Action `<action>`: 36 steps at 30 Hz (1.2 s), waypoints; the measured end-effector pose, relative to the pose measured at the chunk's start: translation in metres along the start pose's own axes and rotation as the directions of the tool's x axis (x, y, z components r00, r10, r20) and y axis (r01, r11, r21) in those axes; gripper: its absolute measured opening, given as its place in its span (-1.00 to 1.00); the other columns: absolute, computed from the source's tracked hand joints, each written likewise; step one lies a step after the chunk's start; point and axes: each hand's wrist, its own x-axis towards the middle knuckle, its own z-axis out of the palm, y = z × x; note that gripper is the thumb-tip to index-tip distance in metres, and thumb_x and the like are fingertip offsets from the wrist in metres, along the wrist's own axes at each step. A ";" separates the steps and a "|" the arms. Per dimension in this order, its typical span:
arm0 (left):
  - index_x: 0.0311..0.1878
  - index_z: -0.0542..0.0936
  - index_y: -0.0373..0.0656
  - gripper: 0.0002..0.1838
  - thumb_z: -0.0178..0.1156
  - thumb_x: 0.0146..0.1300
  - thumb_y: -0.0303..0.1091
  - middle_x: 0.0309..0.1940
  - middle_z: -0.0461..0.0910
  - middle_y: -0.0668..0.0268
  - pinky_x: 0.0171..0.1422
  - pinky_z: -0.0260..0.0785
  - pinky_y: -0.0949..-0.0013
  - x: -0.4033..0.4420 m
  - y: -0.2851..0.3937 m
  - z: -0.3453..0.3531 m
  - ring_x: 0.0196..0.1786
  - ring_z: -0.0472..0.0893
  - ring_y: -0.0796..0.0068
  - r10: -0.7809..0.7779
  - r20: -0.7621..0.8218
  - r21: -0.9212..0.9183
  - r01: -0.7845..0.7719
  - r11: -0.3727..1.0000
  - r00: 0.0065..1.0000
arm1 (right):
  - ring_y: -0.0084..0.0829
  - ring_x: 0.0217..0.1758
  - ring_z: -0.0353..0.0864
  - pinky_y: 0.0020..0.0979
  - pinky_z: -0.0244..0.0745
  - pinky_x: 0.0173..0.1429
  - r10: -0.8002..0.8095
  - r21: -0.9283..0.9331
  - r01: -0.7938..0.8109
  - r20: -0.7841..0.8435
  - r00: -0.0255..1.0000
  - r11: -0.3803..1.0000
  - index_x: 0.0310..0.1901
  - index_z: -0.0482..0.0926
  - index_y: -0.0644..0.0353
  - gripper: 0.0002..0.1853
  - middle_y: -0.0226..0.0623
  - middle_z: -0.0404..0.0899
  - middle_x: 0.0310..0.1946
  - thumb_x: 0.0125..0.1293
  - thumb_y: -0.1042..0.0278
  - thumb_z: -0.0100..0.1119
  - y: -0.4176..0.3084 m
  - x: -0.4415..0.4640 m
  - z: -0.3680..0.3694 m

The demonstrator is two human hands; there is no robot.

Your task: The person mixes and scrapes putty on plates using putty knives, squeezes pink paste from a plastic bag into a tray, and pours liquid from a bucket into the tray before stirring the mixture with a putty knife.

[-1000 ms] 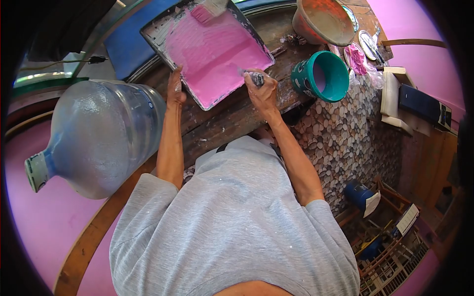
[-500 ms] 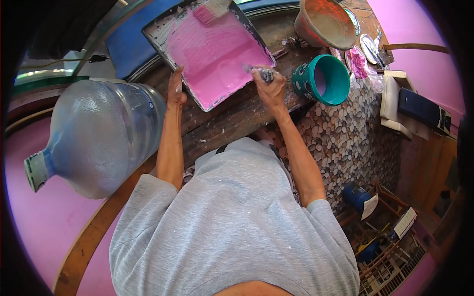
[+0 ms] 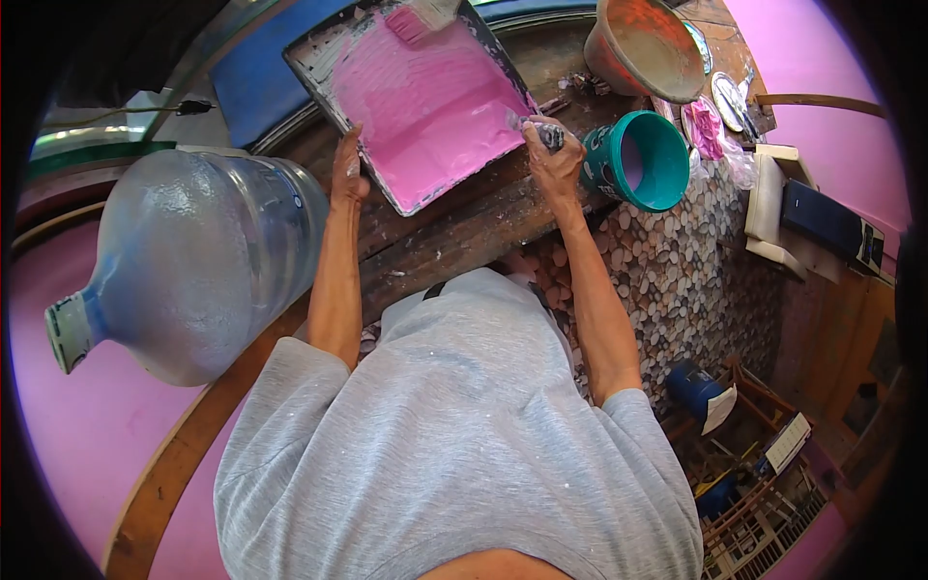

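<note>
A black-rimmed paint tray [image 3: 333, 111] holding wet pink paint lies tilted on the wooden bench. At its left edge my left hand [image 3: 348, 172] grips the rim, the fingers partly hidden beneath it. My right hand [image 3: 558, 164] is closed round the dark, paint-smeared handle of a paintbrush [image 3: 548, 135]. The tip of this brush is at the tray's right edge and is too small to make out well. A second, wide brush [image 3: 414, 23] with pink bristles rests across the far end of the tray.
Right of my right hand stands a teal bucket [image 3: 662, 164]; behind it is a large paint-stained bowl [image 3: 643, 48]. A big clear water bottle [image 3: 193, 261] lies on its side at left. Pink-stained items [image 3: 706, 130] and a white lid [image 3: 727, 100] sit farther right.
My right hand has moved right with the paintbrush, its tip going from the paint to the tray's right edge. My left hand stays on the rim.
</note>
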 end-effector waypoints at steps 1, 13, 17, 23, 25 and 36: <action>0.14 0.43 -0.21 -0.46 0.28 0.16 -0.13 0.08 0.47 0.30 0.29 0.19 0.30 -0.003 0.003 0.005 0.14 0.42 0.41 0.001 0.000 0.000 -0.001 1.000 1.000 | -0.28 -0.50 0.61 -0.33 0.46 -0.34 -0.007 -0.048 0.008 0.016 1.000 0.999 -0.33 0.63 0.31 -0.76 -0.09 0.60 -0.54 0.15 0.26 0.24 0.000 -0.001 -0.001; 0.09 0.47 -0.22 -0.52 0.26 0.18 -0.16 0.06 0.48 0.27 0.28 0.21 0.30 0.013 -0.014 -0.010 0.16 0.41 0.41 0.015 -0.080 -0.035 -0.018 0.999 0.997 | -0.36 -0.56 0.52 -0.38 0.42 -0.38 0.100 0.045 -0.104 0.081 0.992 0.994 -0.32 0.62 0.33 -0.77 -0.17 0.55 -0.60 0.17 0.29 0.22 -0.023 -0.053 0.014; 0.09 0.46 -0.20 -0.57 0.20 0.24 -0.18 -0.05 0.56 0.29 0.15 0.38 0.27 0.014 -0.010 -0.002 0.00 0.54 0.38 0.140 -0.007 0.071 -0.139 0.988 0.990 | -0.30 -0.50 0.59 -0.37 0.46 -0.35 0.036 0.014 -0.038 0.130 0.991 0.999 -0.31 0.62 0.34 -0.79 -0.12 0.60 -0.51 0.15 0.33 0.23 -0.044 -0.059 0.017; 0.04 0.45 -0.24 -0.58 0.23 0.20 -0.19 -0.08 0.54 0.25 0.10 0.41 0.28 0.008 0.002 0.019 -0.02 0.55 0.37 0.026 -0.043 -0.089 -0.030 0.996 0.999 | -0.17 -0.39 0.65 -0.34 0.53 -0.27 -0.161 0.102 0.140 0.244 0.956 0.985 -0.29 0.61 0.36 -0.78 -0.04 0.63 -0.39 0.14 0.35 0.24 -0.043 -0.065 0.029; 0.04 0.45 -0.24 -0.58 0.22 0.20 -0.20 -0.08 0.53 0.25 0.10 0.41 0.28 0.005 0.005 0.025 -0.02 0.55 0.37 0.022 -0.059 -0.068 -0.026 0.997 0.998 | -0.16 -0.37 0.65 -0.34 0.53 -0.25 -0.203 0.141 0.170 0.267 0.942 0.975 -0.27 0.60 0.36 -0.77 -0.03 0.63 -0.38 0.14 0.34 0.24 -0.037 -0.066 0.030; 0.09 0.42 -0.25 -0.56 0.19 0.24 -0.21 -0.04 0.51 0.22 0.11 0.40 0.30 0.008 0.009 0.030 0.00 0.52 0.37 0.043 -0.035 -0.060 -0.045 0.997 0.998 | -0.16 -0.35 0.65 -0.34 0.51 -0.26 -0.273 -0.029 0.297 0.321 0.907 0.954 -0.22 0.57 0.39 -0.80 -0.03 0.62 -0.35 0.16 0.45 0.20 -0.048 -0.062 0.028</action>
